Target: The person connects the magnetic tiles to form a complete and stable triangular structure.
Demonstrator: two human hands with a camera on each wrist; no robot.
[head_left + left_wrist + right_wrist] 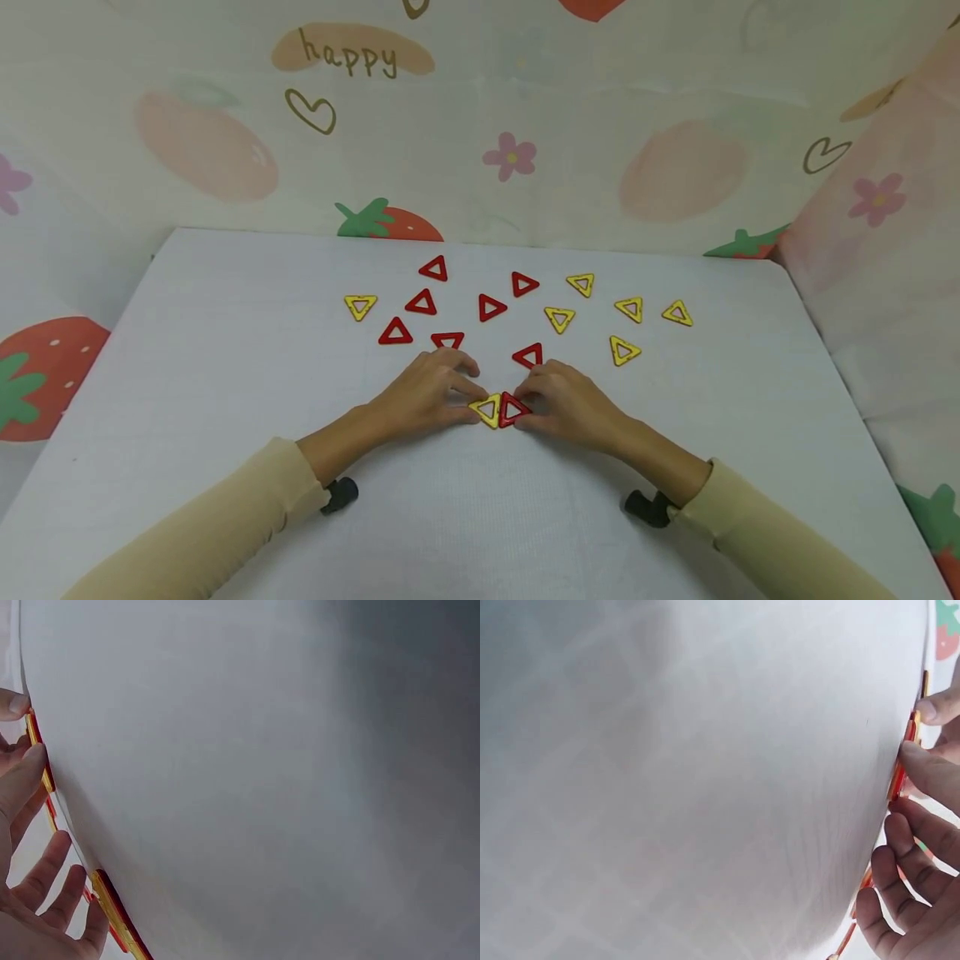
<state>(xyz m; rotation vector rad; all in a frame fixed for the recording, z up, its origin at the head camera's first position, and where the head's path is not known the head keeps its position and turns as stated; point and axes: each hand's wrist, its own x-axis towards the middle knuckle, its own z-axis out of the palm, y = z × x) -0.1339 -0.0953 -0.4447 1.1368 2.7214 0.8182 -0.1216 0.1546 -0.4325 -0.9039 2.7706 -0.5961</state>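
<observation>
Near the middle of the table, a yellow triangle frame (495,400) and a red triangle frame (503,412) lie side by side, edge against edge. My left hand (431,390) pinches the yellow one by its left corner between thumb and finger. From the other side, my right hand (573,404) pinches the red one at its right corner. Just beyond the left fingers is another red triangle (447,337), partly covered. A further red triangle (537,353) sits behind the right knuckles. Both wrist views catch the triangles edge-on, low on the tabletop.
Several more red triangles (395,341) and yellow triangles (615,351) are scattered toward the back of the white table (225,350). A patterned cloth (450,125) hangs behind its far edge. Dark wrist cameras (341,494) stick out beneath the sleeves.
</observation>
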